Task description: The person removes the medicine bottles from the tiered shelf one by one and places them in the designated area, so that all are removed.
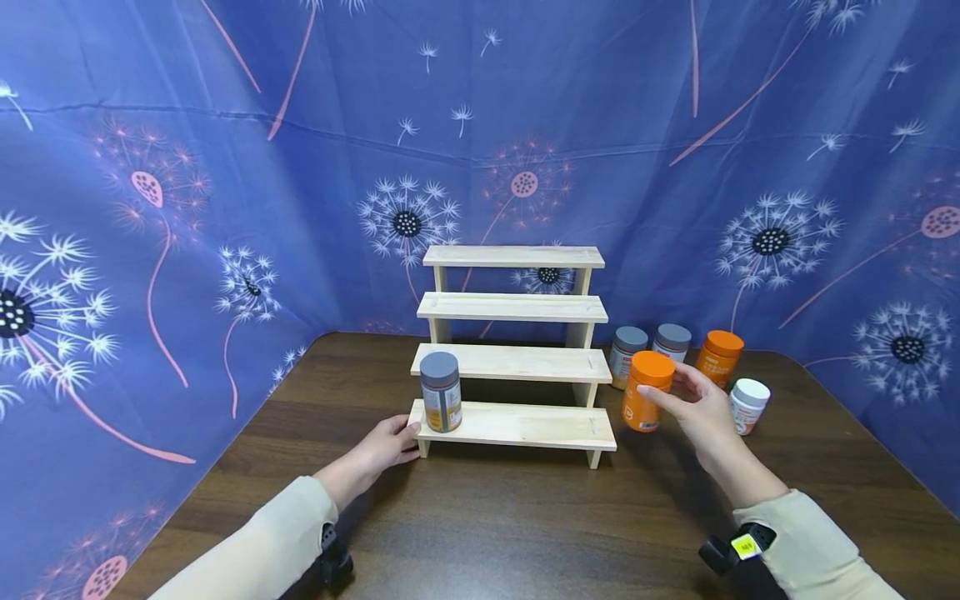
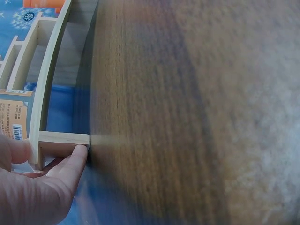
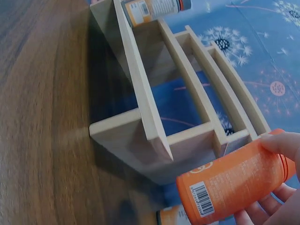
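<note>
A pale wooden rack with stepped shelves stands on the table. My left hand grips the left end of its lowest shelf; in the left wrist view the thumb lies on top and a finger touches the leg. Close to that hand, a grey-lidded bottle stands upright on the lowest shelf. To the right of the rack, my right hand holds an orange bottle near its lid, thumb on one side and fingers on the other. In the right wrist view this orange bottle shows a barcode near its base.
Behind the right hand stand two grey-lidded bottles, another orange bottle and a small white bottle. A blue dandelion-print cloth hangs behind the brown wooden table.
</note>
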Motion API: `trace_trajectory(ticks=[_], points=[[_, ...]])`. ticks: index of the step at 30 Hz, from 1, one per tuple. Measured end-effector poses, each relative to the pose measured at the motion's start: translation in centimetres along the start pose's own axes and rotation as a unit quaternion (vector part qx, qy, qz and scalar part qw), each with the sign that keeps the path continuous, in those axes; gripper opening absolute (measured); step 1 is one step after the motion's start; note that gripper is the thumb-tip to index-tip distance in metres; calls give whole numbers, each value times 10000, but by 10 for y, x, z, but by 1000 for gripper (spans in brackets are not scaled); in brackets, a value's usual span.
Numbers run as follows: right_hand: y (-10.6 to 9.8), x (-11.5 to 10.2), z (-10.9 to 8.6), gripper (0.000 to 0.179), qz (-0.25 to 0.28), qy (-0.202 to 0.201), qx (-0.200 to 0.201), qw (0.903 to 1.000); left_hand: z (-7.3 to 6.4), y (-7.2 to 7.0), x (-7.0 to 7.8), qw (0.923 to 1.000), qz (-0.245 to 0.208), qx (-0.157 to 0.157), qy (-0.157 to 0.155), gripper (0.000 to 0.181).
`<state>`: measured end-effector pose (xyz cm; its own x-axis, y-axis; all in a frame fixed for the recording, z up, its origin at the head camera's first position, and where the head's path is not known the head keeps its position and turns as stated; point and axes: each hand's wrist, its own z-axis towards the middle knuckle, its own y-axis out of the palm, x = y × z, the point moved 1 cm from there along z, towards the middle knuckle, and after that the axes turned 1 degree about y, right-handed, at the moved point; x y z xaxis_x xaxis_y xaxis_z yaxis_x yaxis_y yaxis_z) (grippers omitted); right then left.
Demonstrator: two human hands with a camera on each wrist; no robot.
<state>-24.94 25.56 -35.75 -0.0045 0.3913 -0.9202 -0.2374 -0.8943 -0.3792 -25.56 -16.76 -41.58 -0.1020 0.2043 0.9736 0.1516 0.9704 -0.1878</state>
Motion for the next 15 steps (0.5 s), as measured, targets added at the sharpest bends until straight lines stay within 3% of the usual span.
trace_trajectory(ticks=[7, 15], points=[[-7, 10, 10, 81, -112, 178, 276, 9994, -1, 0, 0, 10000, 30, -2, -11, 38], [-17, 20, 23, 83, -254, 207, 322, 9989, 0, 0, 0, 10000, -1, -25, -26, 38]])
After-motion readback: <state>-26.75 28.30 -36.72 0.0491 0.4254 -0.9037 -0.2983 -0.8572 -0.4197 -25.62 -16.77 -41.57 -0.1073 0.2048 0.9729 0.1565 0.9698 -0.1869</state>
